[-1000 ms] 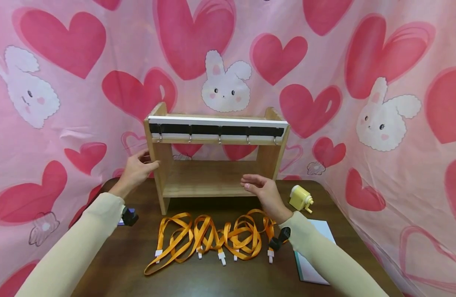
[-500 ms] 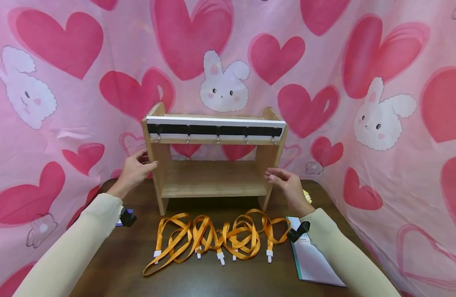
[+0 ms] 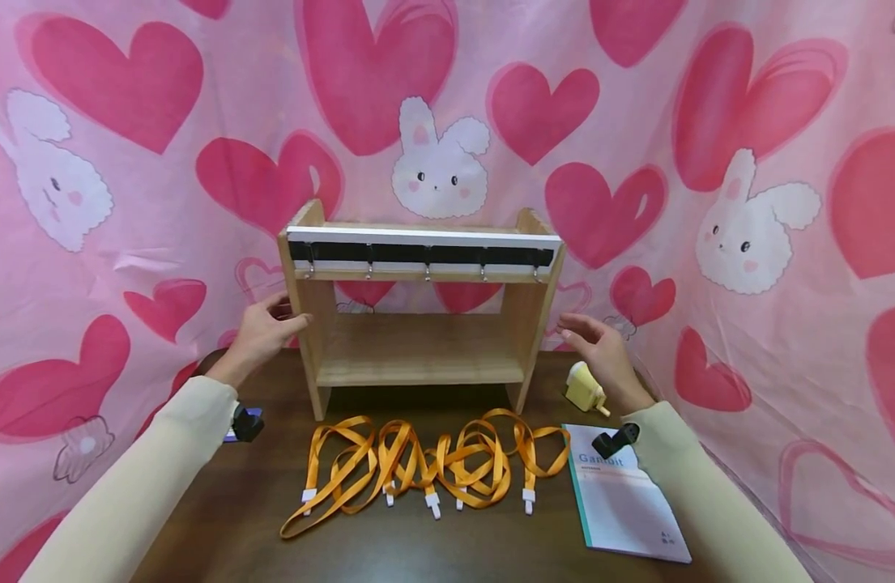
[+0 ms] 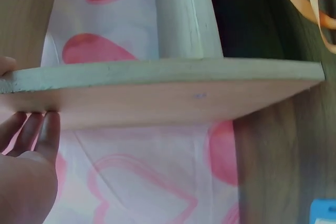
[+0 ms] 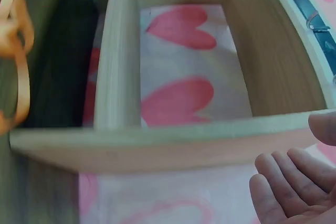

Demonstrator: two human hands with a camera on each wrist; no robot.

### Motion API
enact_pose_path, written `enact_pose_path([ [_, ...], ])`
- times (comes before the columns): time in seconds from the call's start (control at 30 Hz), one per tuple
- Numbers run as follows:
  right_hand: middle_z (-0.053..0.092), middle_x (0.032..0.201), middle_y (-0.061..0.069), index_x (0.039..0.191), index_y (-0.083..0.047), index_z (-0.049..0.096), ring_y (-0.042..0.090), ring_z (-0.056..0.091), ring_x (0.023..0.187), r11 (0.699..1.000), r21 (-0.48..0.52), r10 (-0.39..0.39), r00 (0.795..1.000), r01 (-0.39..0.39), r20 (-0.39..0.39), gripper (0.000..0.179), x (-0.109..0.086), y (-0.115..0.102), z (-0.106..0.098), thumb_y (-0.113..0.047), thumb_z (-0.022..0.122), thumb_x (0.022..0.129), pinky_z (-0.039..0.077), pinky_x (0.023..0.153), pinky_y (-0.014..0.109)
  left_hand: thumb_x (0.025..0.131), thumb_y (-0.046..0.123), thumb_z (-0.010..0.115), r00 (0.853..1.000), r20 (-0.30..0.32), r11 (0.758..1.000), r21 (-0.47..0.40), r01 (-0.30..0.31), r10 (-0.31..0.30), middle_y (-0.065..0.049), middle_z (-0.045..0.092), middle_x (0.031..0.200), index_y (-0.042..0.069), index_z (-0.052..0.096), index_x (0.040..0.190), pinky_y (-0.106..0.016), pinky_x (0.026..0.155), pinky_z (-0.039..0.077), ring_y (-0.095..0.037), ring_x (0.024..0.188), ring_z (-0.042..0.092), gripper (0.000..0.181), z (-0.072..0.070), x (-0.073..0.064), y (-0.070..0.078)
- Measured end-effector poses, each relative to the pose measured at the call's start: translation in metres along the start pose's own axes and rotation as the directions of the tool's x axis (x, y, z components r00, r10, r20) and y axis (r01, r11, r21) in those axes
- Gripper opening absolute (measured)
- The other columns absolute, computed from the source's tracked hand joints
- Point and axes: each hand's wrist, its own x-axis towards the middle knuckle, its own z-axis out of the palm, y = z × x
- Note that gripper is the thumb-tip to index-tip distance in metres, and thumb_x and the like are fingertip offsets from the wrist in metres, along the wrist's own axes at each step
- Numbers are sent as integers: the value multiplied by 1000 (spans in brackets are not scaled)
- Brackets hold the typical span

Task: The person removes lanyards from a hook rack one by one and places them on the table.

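Observation:
A small wooden shelf (image 3: 418, 380) stands upright at the back of the table, with a black strip (image 3: 425, 254) of several metal hooks across its white-edged top front. My left hand (image 3: 267, 332) grips its left side panel, thumb at the front edge and fingertips (image 4: 50, 124) against the outer face. Just outside the right side panel, my right hand (image 3: 600, 352) is held with fingers loosely bent and nothing in it; the right wrist view shows its fingers (image 5: 286, 182) beside that panel's outer face. Orange lanyards (image 3: 483, 461) with white clips lie in loops before the shelf.
A yellow and white gadget with a small crank (image 3: 586, 390) stands right of the shelf. A notebook (image 3: 625, 502) lies at the right front. A blue-edged item (image 3: 252, 414) is partly hidden by the left wrist. A pink heart-patterned cloth (image 3: 447, 81) hangs behind the table (image 3: 418, 559).
My right hand has moved right, from in front of the shelf to outside its right panel, uncovering the notebook's front. The left hand stays on the left panel.

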Motion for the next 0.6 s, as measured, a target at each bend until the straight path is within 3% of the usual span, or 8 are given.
enact_pose_path([
  [0.07, 60, 145, 12, 146, -13, 53, 22, 60, 127, 996, -83, -23, 1000, 23, 4, 57, 0, -1, -4, -47, 57, 101, 51, 107, 33, 96, 37, 68, 1000, 20, 999, 48, -4, 3, -27, 57, 140, 3, 46, 149, -31, 92, 59, -43, 125, 58, 66, -4, -3, 1],
  [0.17, 59, 145, 11, 149, -17, 51, 32, 58, 128, 972, -212, -104, 995, 102, 1, 56, 0, -3, -10, -47, 55, 102, 51, 107, 52, 96, 45, 65, 999, 41, 991, 135, -15, 10, -25, 55, 144, 7, 43, 152, -54, 99, 55, -45, 127, 56, 71, -10, -8, 4],
  [0.33, 55, 147, 16, 151, -16, 47, 38, 53, 131, 888, -400, -248, 969, 230, 6, 56, -2, -4, -24, -39, 58, 101, 45, 106, 64, 94, 55, 63, 996, 38, 948, 307, -86, 78, -23, 46, 154, 12, 39, 156, -68, 106, 43, -48, 139, 44, 79, -18, -14, 9],
  [0.4, 50, 151, 19, 154, -15, 44, 41, 46, 136, 859, -448, -268, 963, 246, 17, 59, -3, -5, -30, -37, 59, 100, 39, 108, 70, 94, 54, 64, 988, 34, 914, 378, -150, 148, -24, 44, 156, 10, 41, 155, -72, 113, 31, -49, 142, 39, 79, -20, -15, 9],
  [0.5, 43, 155, 23, 156, -13, 40, 46, 38, 140, 816, -504, -313, 950, 282, 25, 64, -4, -3, -40, -32, 61, 98, 30, 110, 74, 92, 51, 66, 967, 23, 843, 484, -233, 255, -25, 42, 156, 8, 44, 153, -76, 119, 12, -50, 143, 35, 78, -24, -17, 8],
  [0.6, 42, 155, 26, 155, -8, 40, 49, 35, 139, 758, -562, -390, 921, 332, 17, 68, -4, 1, -50, -29, 64, 95, 26, 111, 74, 89, 55, 66, 952, 18, 770, 583, -258, 305, -26, 39, 158, 9, 42, 154, -76, 119, -3, -50, 144, 31, 83, -28, -20, 8],
])
